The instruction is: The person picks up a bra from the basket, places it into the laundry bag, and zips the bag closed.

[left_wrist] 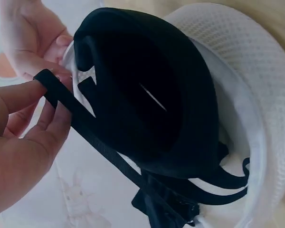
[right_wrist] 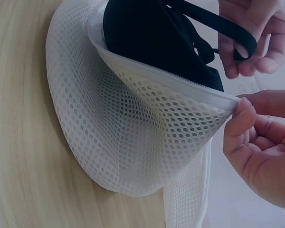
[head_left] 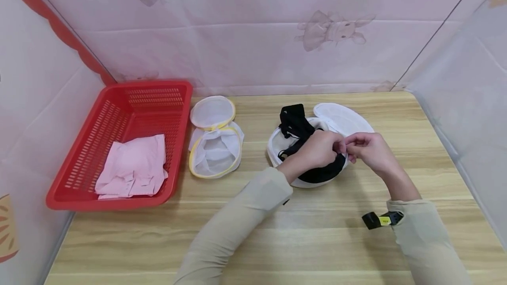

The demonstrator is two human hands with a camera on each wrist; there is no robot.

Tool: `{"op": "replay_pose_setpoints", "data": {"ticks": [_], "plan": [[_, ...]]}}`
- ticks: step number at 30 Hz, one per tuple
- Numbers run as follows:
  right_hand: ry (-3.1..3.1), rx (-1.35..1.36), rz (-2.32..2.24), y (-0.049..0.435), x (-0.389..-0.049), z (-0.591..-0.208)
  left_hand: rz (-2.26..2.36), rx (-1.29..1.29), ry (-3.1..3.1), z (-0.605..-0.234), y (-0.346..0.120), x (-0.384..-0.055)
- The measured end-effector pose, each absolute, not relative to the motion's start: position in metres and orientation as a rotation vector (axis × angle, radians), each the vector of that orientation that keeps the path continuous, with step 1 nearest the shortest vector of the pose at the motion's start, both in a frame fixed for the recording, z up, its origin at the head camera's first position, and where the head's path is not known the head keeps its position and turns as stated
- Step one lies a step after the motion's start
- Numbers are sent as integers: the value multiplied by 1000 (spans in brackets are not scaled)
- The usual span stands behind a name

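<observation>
A black bra (head_left: 317, 175) lies in a round white mesh laundry bag (right_wrist: 156, 114) with its zippered top open. The bag's round lid (head_left: 344, 120) is folded back to the far right side. With thumb and fingers my left hand (head_left: 322, 148) pinches a black strap (left_wrist: 104, 149) of the bra near the bag's right rim. Close beside it, my right hand (head_left: 374, 151) pinches the zippered rim (right_wrist: 223, 99) and pulls it out to a point. One molded cup faces up in the left wrist view; part of the bra is hidden by the left hand in the head view.
To the left stands a red plastic basket (head_left: 178, 179) with a folded pink garment (head_left: 134, 166) in it. Between basket and white bag sits a smaller mesh bag (head_left: 215, 170) with yellow trim, its lid open. A printed curtain (head_left: 253, 60) hangs behind the wooden table (head_left: 317, 241).
</observation>
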State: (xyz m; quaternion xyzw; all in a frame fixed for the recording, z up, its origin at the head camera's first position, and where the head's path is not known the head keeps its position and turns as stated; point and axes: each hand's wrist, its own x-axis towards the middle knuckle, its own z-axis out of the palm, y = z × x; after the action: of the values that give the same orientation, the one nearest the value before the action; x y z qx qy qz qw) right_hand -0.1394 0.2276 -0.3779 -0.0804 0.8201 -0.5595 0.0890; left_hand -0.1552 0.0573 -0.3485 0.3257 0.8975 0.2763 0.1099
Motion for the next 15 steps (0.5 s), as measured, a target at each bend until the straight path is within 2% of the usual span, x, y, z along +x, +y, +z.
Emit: {"op": "replay_pose_setpoints", "data": {"ticks": [15], "plan": [[2452, -215, -1688, 229, -140, -378, 790, 872, 2787, -309, 60, -143]]}}
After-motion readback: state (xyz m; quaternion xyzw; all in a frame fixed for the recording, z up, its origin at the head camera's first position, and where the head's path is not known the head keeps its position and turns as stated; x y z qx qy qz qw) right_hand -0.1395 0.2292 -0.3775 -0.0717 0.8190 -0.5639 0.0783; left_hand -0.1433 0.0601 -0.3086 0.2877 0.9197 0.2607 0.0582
